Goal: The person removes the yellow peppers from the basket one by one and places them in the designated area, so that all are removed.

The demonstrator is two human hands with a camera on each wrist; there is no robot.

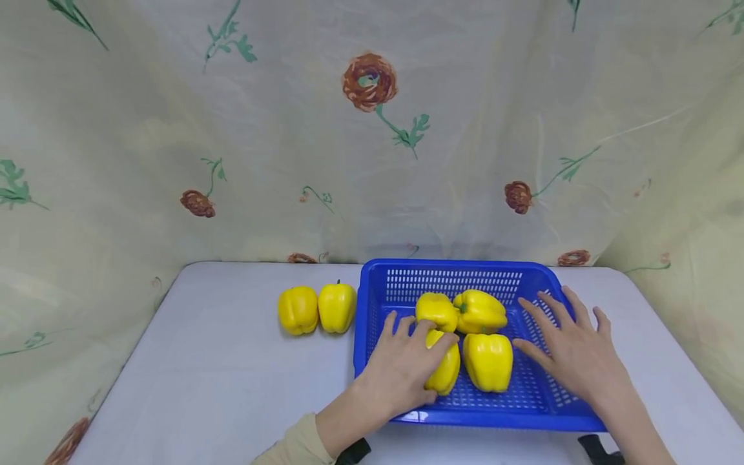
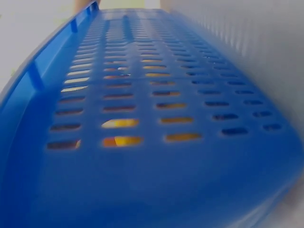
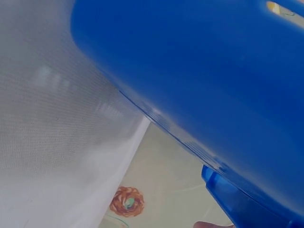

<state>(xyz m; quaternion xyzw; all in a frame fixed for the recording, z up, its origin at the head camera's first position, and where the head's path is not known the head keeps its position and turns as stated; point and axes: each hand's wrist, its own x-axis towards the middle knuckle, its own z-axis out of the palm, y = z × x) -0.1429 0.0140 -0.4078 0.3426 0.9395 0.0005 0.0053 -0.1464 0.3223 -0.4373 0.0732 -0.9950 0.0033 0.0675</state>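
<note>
A blue plastic basket (image 1: 465,418) with slotted walls holds several yellow bell peppers. My left hand (image 1: 395,371) reaches over its left front side, the fingers and thumb curved around the front left bell pepper (image 1: 446,371) and covering part of it. Beside that one lies another bell pepper (image 1: 488,363); two more, a bell pepper (image 1: 437,311) and a bell pepper (image 1: 480,311), lie behind them. Over the basket's right side, my right hand (image 1: 572,352) is spread with nothing in it. Both wrist views mostly show the outer basket wall (image 2: 118,180).
Left of the basket, two yellow bell peppers stand side by side on the white table (image 1: 221,361): one farther left (image 1: 298,311) and one with a dark stem (image 1: 337,309). A flower-patterned curtain (image 1: 279,129) hangs behind the table and along its sides.
</note>
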